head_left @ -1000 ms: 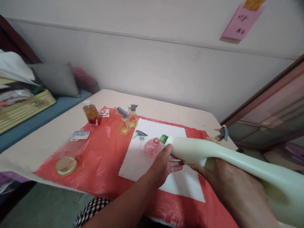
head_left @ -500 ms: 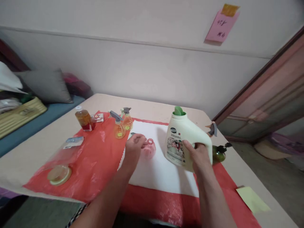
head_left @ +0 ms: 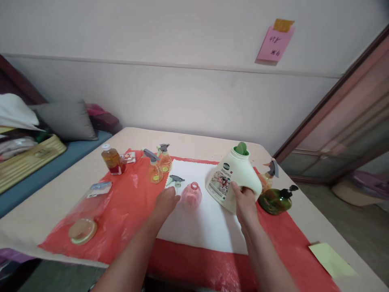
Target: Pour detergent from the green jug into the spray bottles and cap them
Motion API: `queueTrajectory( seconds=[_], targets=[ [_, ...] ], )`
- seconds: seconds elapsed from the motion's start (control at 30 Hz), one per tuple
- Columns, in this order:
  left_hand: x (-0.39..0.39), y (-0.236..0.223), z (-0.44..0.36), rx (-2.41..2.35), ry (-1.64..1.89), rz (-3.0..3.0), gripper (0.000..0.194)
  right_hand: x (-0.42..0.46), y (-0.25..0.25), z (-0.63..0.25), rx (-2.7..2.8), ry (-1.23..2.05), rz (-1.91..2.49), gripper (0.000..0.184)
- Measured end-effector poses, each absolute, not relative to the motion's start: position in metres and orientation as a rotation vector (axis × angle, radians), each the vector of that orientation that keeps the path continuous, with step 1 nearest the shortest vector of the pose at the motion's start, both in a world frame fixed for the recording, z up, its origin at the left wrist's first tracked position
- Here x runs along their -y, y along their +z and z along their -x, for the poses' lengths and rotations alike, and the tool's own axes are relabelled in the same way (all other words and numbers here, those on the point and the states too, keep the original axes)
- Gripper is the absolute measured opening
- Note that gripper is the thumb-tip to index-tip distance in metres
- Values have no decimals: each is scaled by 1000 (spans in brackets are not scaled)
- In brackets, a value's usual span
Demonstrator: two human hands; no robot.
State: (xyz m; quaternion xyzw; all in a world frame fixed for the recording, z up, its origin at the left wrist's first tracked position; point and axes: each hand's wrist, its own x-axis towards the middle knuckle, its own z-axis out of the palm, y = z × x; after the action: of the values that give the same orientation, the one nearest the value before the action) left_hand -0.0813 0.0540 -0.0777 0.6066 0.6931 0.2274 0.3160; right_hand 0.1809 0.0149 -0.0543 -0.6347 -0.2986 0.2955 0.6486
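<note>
Soft, diffuse light casts faint shadows on a white sheet and glints off red plastic, with wide-angle distortion stretching the frame's edges.

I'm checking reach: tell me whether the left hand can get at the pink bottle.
Probably yes: the left hand sits close beside the pink bottle, with nothing visible between them, though it may be touching the grey spray head.

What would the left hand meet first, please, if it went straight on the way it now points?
Most likely the spray top, just beyond the left hand and seen against the white sheet; depth is unclear, so they may already touch.
</note>
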Motion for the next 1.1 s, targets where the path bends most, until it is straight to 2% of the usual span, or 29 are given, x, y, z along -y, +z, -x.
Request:
queueTrajectory(
  seconds=[0.13, 0.3, 0.43, 0.53, 0.67, 0.77, 0.9, 1.0, 1.1],
  targets=[
    [-49, -91, 75, -1885, 438, -1697, 4, -2, -47, -165, 629, 727, 1345, 62],
    [-60, -85, 72, -1915, 416, -1698, 15, 12, -39, -149, 424, 783, 1280, 46],
    [-58, -60, 70, -1851, 581, -1719, 17, 23, -30, -140, 288, 811, 1349, 33],
    [-42, -39, 67, -1761, 745, -1751, 13, 31, -16, -128, 404, 897, 1299, 29],
    [-12, -20, 56, -1478, 1091, -1709, 20, 37, 1, -109, 749, 1143, 1171, 37],
    [7, -15, 45, -1235, 1138, -1816, 20, 40, 5, -97, 945, 1227, 1057, 38],
    [18, -13, 37, -1048, 1055, -1885, 14, 41, 5, -92, 1097, 1129, 1059, 18],
    [13, -12, 38, -958, 964, -1705, 15, 41, 2, -94, 1114, 977, 1149, 18],
    [3, -10, 42, -922, 1050, -1408, 23, 40, -8, -94, 1306, 709, 1333, 21]
  ],
)
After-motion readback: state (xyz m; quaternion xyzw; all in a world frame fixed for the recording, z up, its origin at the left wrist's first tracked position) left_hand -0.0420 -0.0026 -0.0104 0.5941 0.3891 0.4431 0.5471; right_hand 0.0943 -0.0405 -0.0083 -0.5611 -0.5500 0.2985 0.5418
